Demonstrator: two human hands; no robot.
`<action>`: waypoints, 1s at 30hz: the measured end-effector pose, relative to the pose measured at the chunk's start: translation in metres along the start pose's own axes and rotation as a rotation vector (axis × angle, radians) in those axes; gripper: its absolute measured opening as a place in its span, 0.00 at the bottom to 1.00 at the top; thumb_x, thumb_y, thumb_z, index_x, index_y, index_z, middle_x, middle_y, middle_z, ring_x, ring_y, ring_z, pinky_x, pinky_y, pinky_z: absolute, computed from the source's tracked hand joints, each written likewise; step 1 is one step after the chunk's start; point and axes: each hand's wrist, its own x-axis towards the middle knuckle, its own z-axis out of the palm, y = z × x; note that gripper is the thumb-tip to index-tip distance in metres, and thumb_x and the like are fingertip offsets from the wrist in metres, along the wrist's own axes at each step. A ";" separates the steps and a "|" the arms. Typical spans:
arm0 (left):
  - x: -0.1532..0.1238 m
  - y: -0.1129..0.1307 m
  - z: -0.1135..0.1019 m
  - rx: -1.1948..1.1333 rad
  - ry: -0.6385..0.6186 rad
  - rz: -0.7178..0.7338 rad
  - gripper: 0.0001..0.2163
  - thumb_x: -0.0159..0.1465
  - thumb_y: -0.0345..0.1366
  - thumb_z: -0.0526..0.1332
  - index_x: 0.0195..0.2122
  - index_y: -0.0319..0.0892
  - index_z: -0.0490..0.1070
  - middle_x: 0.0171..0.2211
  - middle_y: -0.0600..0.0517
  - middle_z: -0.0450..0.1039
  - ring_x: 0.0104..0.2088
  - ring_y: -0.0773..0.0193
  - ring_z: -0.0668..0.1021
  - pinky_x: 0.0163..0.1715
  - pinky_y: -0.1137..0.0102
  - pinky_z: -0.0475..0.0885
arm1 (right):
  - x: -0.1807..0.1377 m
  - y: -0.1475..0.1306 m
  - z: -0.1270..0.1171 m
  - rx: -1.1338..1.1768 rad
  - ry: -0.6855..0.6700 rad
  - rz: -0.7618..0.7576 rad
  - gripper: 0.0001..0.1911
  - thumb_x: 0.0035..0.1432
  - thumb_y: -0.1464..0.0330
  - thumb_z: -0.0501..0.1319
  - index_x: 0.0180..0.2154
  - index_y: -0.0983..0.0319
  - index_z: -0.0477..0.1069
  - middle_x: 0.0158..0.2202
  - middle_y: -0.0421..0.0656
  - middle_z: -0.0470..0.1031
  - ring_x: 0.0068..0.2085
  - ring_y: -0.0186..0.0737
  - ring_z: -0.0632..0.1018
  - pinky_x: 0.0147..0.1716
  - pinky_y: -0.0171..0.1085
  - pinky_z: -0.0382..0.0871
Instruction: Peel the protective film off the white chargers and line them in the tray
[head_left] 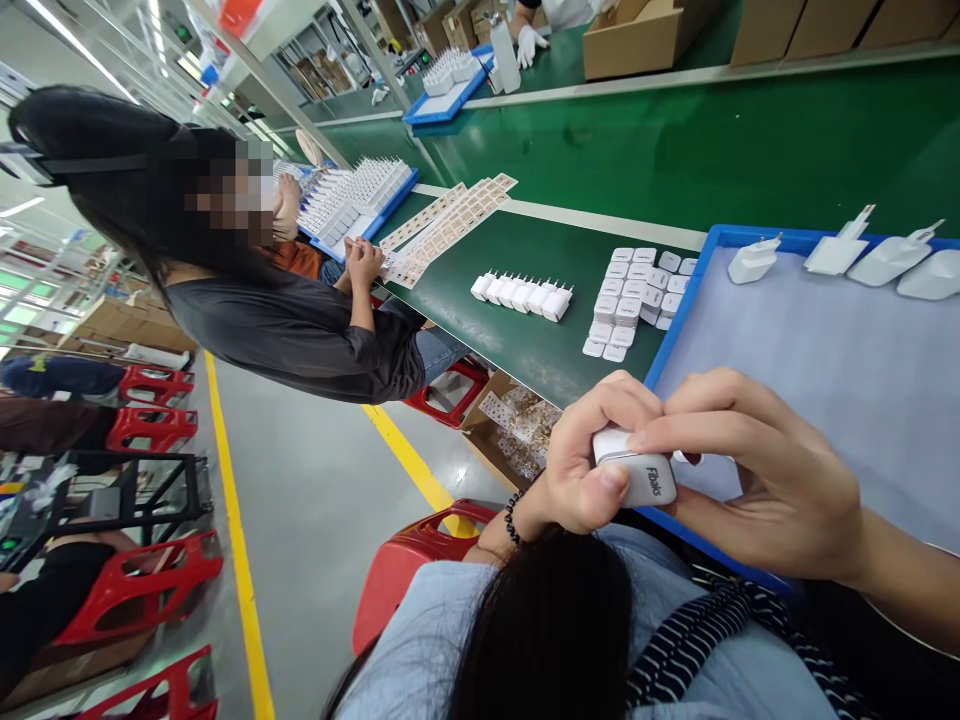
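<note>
A white charger plug [654,480] with dark lettering on its end face is held up in front of my body. My left hand [581,455], with a beaded bracelet at the wrist, is closed around it, thumb on the near side. The fingertips of my right hand [780,465] pinch the same charger from the other side. Beneath my right hand lies a blue tray [675,320] with a pale liner. Several white chargers [892,255] with pins lie along the tray's far side.
Stacks of small white lettered pieces [619,300] and a row of chargers [521,295] stand on the green table [450,310]. A co-worker [285,310] sits to the left by sticker sheets [450,225]. A red stool [405,570] and an open carton [517,425] are below.
</note>
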 end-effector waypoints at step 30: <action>0.012 0.010 -0.010 0.209 -0.010 0.232 0.19 0.61 0.51 0.61 0.48 0.46 0.73 0.39 0.48 0.75 0.38 0.52 0.77 0.43 0.53 0.72 | -0.004 0.002 -0.013 -0.305 -0.034 -0.066 0.22 0.58 0.83 0.63 0.53 0.61 0.69 0.38 0.43 0.78 0.35 0.41 0.80 0.32 0.39 0.78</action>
